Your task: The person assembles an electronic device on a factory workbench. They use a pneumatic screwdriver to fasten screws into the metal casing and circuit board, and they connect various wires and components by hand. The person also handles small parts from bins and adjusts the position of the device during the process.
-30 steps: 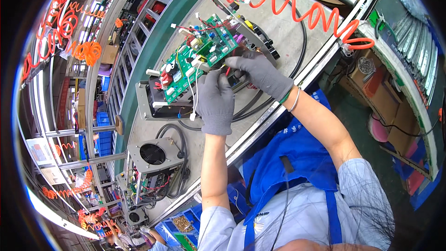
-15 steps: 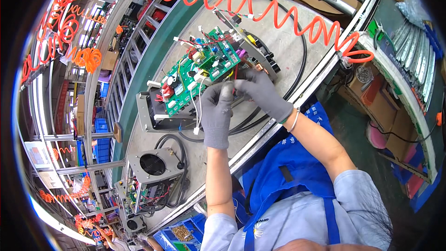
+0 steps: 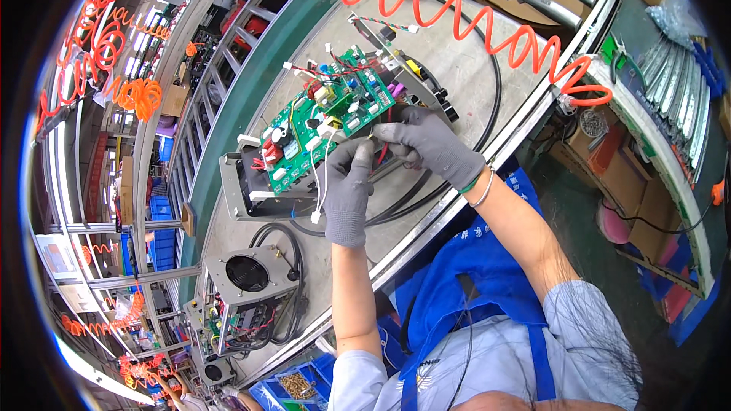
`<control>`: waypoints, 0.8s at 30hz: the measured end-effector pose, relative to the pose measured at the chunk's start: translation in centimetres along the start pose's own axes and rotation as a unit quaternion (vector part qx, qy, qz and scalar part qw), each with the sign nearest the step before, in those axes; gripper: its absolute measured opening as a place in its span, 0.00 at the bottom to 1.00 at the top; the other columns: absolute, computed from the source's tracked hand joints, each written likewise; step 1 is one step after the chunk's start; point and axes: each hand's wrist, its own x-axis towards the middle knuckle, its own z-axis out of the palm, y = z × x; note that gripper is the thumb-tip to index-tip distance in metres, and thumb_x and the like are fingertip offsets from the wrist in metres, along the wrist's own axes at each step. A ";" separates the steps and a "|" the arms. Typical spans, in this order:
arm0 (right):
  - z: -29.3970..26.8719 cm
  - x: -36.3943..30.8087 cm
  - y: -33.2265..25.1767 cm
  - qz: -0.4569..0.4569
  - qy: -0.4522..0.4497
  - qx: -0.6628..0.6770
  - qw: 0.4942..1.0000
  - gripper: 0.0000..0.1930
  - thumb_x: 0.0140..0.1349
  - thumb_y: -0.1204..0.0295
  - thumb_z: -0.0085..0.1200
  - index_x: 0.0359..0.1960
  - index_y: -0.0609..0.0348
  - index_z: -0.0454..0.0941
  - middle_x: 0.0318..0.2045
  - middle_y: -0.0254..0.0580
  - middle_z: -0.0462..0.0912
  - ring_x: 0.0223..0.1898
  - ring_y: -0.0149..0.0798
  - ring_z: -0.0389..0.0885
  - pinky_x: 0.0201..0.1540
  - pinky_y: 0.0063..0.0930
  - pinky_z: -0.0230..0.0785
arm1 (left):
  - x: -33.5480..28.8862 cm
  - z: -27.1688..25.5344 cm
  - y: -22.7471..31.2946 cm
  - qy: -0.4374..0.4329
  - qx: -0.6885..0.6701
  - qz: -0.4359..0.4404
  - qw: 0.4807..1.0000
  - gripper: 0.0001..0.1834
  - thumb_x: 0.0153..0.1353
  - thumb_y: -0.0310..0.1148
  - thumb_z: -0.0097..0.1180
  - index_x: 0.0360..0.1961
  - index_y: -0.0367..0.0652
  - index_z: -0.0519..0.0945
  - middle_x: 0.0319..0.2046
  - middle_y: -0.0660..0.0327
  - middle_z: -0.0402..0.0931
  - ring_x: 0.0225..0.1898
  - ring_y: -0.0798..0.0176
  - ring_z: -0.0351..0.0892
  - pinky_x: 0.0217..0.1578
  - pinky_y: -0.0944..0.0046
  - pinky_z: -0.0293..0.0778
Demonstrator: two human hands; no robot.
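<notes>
Factory line w/ a long grey counter [image 3: 457,53] running diagonally, green conveyor strip along its far edge, metal racks beyond. Head view: green circuit board [image 3: 324,125] sits tilted on a grey metal chassis [image 3: 244,190] around mid-counter, red and white wires sprouting from its top. Both hands gloved in grey, meeting at the board's near edge. Left hand [image 3: 349,190] closed, fingertips pinched at the board's near edge by thin white wires that hang beside it, ending in a small white plug [image 3: 314,217]. Right hand [image 3: 430,144] curled, fingertips pressed together just beside the left's, touching the board edge; what exactly it pinches can't be told. Black cable loops on the counter under the wrists. Orange coiled air hose [image 3: 457,19] arcs overhead across the far side. Second unit w/ a round fan [image 3: 247,274] sits further along the counter toward the left end, near edge. Blue apron below.
</notes>
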 end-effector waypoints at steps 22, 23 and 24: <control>0.4 -0.6 2.0 -0.104 0.072 -0.065 0.990 0.13 0.64 0.63 0.56 0.37 0.62 0.82 0.22 0.31 0.80 0.22 0.25 0.76 0.23 0.22 0.67 | 0.5 0.9 0.3 0.029 0.372 0.265 0.889 0.09 0.58 0.28 0.62 0.39 0.37 0.80 0.29 0.51 0.82 0.29 0.57 0.83 0.33 0.62 0.76; 0.7 -0.8 1.7 -0.142 0.091 -0.123 0.978 0.14 0.64 0.62 0.56 0.38 0.63 0.82 0.22 0.32 0.80 0.22 0.27 0.77 0.25 0.26 0.69 | 0.6 1.0 0.5 0.016 0.370 0.267 0.890 0.09 0.58 0.28 0.62 0.39 0.37 0.80 0.29 0.52 0.82 0.29 0.57 0.83 0.33 0.62 0.76; 0.4 -0.5 2.3 -0.165 0.098 -0.151 0.970 0.14 0.64 0.62 0.56 0.37 0.63 0.82 0.22 0.36 0.80 0.23 0.31 0.78 0.26 0.29 0.70 | 0.7 1.1 0.8 0.004 0.367 0.269 0.890 0.09 0.58 0.28 0.62 0.39 0.37 0.80 0.29 0.52 0.82 0.29 0.57 0.83 0.33 0.62 0.76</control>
